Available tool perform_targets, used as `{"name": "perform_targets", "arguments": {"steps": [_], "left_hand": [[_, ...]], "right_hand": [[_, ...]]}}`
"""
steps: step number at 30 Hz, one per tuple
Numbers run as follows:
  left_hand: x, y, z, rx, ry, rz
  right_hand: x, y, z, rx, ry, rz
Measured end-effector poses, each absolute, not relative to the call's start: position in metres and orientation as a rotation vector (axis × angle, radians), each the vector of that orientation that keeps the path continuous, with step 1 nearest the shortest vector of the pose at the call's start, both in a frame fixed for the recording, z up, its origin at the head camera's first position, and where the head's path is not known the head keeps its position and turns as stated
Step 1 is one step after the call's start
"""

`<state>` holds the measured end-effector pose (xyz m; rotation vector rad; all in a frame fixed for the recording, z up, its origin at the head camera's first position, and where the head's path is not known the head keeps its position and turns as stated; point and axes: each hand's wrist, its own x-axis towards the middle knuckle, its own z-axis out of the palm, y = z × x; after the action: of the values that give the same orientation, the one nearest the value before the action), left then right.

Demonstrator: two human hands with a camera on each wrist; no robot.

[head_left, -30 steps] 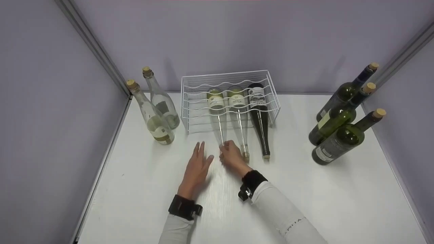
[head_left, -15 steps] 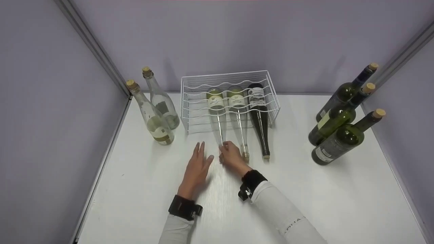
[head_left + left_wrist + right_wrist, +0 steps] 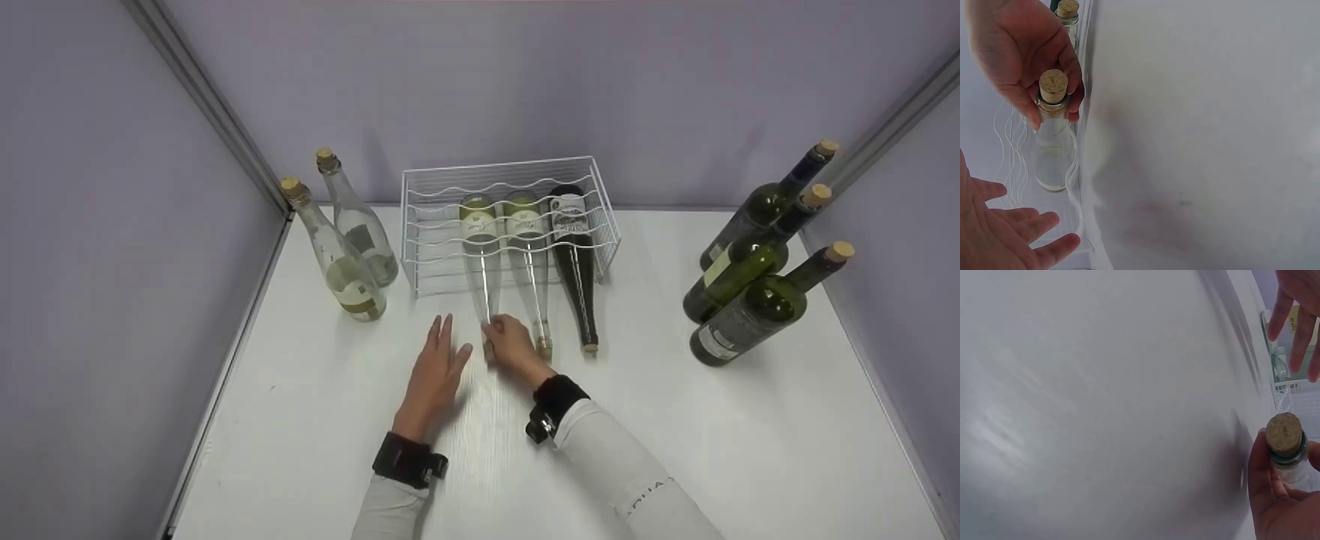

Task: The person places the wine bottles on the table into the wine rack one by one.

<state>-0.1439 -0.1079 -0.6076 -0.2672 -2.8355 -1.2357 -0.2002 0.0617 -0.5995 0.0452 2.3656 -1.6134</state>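
Observation:
My right hand (image 3: pixel 514 345) holds the neck of a clear glass bottle (image 3: pixel 482 277) that lies in the white wire rack (image 3: pixel 442 255). The bottle's cork (image 3: pixel 1284 434) points toward me, just past the fingers, and its base lies on the rack's wavy wires. My left hand (image 3: pixel 435 375) is held beside the neck on the left, fingers straight and touching nothing. To the right in the rack lie a second clear bottle (image 3: pixel 531 274) and a dark bottle (image 3: pixel 576 274), their corked necks jutting out over the table. In the left wrist view, the right hand's fingers curl around the corked neck (image 3: pixel 1054 107).
Two corked clear bottles stand left of the rack: a front one (image 3: pixel 349 281) and a rear one (image 3: pixel 365 238). Three corked green bottles stand on the right, the nearest (image 3: pixel 750 319) in front. Walls close in the white table (image 3: pixel 637 450) at the back and sides.
The right hand has shifted slightly on the bottle's neck, and more of the cork end now shows below the fingers. The left hand stays in place.

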Motion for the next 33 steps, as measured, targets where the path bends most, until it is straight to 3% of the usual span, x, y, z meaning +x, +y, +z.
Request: {"name": "perform_targets", "arguments": {"steps": [33], "left_hand": [[-0.1462,-0.1120,-0.6074,-0.267,-2.837,-1.110]], "right_hand": [[-0.1964,0.0621,-0.5946,0.122,2.618,-1.430]]}}
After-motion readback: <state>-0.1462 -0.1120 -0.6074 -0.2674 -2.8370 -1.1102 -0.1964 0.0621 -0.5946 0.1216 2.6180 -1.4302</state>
